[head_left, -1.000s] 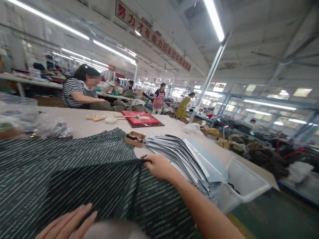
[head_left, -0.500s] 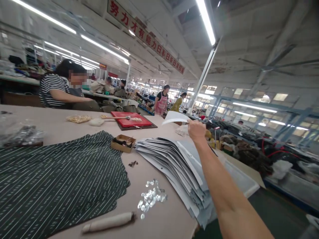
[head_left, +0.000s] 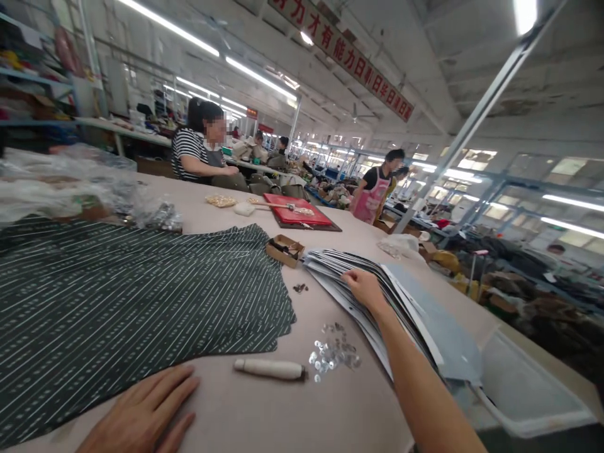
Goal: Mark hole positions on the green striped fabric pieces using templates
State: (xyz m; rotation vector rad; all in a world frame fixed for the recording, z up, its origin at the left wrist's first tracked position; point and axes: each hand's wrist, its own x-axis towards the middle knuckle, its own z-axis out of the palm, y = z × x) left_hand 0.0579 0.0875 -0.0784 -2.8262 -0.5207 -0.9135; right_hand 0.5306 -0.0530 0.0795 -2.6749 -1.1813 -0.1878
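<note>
My right hand rests on a fanned stack of grey sheets at the table's right side, fingers curled onto the sheets' edges. My left hand lies flat and open at the near edge, fingertips touching the edge of a dark green striped fabric spread over the table's left half. Between the hands lie a white-handled tool and a scatter of small shiny metal discs. A few dark small parts sit by the fabric's corner.
A small cardboard box stands behind the fabric, a red cutting mat farther back. Clear plastic bags pile at far left. A white bin hangs at the table's right edge. A person in a striped shirt sits across; another in a pink apron stands beyond.
My right hand, which had lifted a grey sheet in the air, has come down onto the stack. My left hand is back in view at the near edge. The view has shifted left.
</note>
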